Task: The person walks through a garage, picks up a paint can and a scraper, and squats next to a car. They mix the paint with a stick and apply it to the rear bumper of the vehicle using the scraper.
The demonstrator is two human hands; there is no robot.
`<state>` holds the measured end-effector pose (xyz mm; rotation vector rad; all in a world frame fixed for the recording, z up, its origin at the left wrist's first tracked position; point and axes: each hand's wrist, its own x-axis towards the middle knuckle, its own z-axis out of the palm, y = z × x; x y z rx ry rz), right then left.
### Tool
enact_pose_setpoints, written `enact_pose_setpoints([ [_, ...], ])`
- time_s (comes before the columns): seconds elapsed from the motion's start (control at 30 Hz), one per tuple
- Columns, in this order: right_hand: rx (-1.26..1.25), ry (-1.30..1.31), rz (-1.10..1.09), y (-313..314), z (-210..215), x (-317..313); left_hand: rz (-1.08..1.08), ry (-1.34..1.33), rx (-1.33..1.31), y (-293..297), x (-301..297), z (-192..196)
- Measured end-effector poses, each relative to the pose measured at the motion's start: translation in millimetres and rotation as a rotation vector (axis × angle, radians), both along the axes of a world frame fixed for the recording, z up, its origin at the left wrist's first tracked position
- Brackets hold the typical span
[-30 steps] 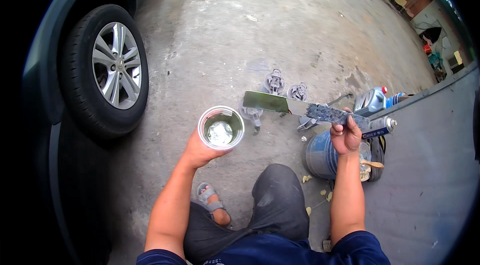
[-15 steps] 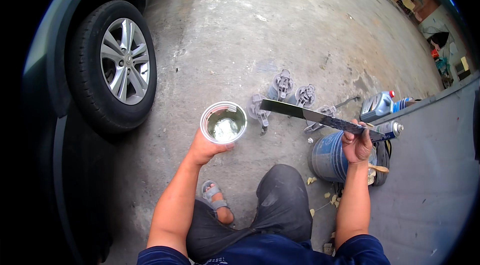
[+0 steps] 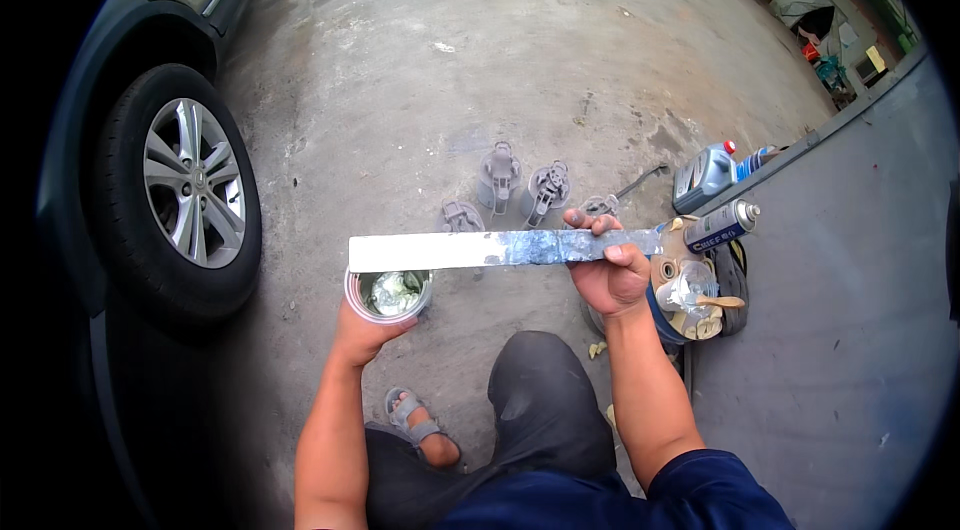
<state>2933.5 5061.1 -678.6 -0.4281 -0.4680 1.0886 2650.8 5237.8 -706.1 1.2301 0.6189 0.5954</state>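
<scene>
My left hand (image 3: 362,335) is closed round a clear plastic cup (image 3: 395,298) with some shiny, greenish liquid in the bottom. In my right hand (image 3: 615,282), thumb and fingers grip one end of a long flat metal strip (image 3: 420,251). Its far part is bright and bare, while the part near my fingers is stained blue and grey. The strip lies level across the view, its left end over the back of the cup's rim and hiding part of it. Whether strip and rim touch, I cannot tell.
Several dusty spray guns (image 3: 500,175) stand on the concrete floor ahead. To the right, a spray can (image 3: 722,227) and a wooden-handled brush (image 3: 722,302) sit at a bucket, with a grey jug (image 3: 703,180) behind. A grey panel (image 3: 830,310) borders the right; a car wheel (image 3: 195,185) the left.
The strip has swung left and turned its bright face up, its end now over the cup. My right hand has moved left. The cup sits somewhat lower and further left in view.
</scene>
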Motion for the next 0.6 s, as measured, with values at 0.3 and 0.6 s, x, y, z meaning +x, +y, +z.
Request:
enact_pose_setpoints([
  [0.3,-0.065,0.041,0.029,-3.2,-13.7,-1.6,-0.033,0.027,0.129,0.8,1.3,12.4],
  [0.6,-0.275,0.07,0.035,-32.7,-50.6,22.6,-0.028,-0.026,0.163,3.1,-2.3,18.0],
])
